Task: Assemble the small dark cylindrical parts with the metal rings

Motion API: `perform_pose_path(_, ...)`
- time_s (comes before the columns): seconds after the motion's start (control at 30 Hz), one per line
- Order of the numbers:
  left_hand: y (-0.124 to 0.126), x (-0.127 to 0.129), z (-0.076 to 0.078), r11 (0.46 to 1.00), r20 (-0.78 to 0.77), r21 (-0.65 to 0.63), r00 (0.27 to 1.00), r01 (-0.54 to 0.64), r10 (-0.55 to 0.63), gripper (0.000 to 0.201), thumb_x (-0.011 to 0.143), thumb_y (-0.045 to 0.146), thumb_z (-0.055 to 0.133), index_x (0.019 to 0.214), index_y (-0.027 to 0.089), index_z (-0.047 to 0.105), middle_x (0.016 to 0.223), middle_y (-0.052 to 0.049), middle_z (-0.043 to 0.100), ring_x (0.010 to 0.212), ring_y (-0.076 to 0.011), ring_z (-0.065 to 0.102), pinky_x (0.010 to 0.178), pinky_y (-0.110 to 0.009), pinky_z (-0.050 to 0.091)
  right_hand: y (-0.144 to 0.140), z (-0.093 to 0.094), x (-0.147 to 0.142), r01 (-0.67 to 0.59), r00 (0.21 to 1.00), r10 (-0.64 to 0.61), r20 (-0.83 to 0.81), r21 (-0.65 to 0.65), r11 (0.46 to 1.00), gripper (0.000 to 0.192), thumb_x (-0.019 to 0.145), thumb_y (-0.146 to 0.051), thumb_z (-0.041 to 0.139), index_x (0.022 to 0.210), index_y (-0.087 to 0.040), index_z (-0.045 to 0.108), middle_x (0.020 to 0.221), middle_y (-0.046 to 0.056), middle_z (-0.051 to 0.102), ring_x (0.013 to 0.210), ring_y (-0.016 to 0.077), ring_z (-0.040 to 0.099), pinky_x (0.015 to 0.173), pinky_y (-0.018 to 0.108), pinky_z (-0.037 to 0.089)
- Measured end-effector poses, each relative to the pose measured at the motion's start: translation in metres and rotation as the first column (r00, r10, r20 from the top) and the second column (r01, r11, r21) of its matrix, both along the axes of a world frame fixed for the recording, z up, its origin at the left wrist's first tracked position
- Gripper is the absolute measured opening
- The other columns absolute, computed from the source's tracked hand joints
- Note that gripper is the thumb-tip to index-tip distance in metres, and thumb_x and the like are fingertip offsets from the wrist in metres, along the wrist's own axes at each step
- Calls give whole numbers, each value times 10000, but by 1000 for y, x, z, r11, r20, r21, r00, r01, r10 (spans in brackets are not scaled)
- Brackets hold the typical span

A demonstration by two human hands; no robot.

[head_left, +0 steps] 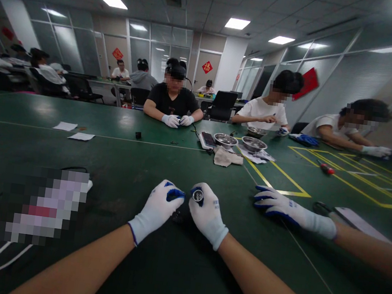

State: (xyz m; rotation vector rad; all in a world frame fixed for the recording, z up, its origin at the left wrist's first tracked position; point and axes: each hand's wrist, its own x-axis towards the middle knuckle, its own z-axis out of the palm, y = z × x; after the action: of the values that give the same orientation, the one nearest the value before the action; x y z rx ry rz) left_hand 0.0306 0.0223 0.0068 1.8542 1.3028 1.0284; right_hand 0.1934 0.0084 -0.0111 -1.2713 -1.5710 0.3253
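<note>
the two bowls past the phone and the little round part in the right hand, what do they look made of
The two bowls: probably stainless steel, polished, with bright glints on thin rims. The small round part in the right hand: likely metal, since it has a silvery shiny face, but it is too small to be sure.

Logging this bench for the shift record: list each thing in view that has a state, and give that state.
Left white-and-blue gloved hand: fingers curled, empty as far as visible.
Right white-and-blue gloved hand: shut on small round silver metal part, raised off the table.
Co-worker's gloved hand: flat on green table.
Two round steel bowls: upright.
Red-handled screwdriver: lying flat.
</note>
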Motion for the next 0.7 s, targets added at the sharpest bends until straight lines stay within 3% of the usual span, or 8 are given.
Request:
perform_pose_path(0.2,-2,-1,0,996,-324,-29,942,83,-88,68,821,230,710,884,207,712,1029,-65,693,1041,-256,670,946,-387,541,3,-4,2,76,997,-77,-12,-32,997,164,724,-167,521,869,-221,577,801,44,659,745,228,656,706,354,548)
perform_pose_path(0.5,-2,-2,9,982,-422,-56,887,181,-188,73,825,278,730,857,227,771,1076,-67,703,1080,-279,652,992,-416,520,-1,-2,-1,49,998,-49,-46,3,999,122,827,-296,549,912,-214,578,842,69,672,764,239,663,734,389,563)
perform_pose_path(0.6,-1,-4,9,981,-372,-54,908,186,-193,85,812,275,740,872,226,777,1059,-65,714,1066,-282,663,983,-423,533,-1,-1,0,50,997,-49,-65,4,999,130,846,-318,576,926,-216,577,858,67,673,772,234,658,746,390,563)
perform_pose_path(0.7,0,-6,7,982,-148,-67,972,176,-184,179,824,207,699,992,209,763,1083,-69,735,1077,-259,689,1009,-409,541,-1,-1,2,61,994,-60,-86,11,998,129,877,-341,584,928,-223,569,868,60,661,799,232,649,776,398,563)
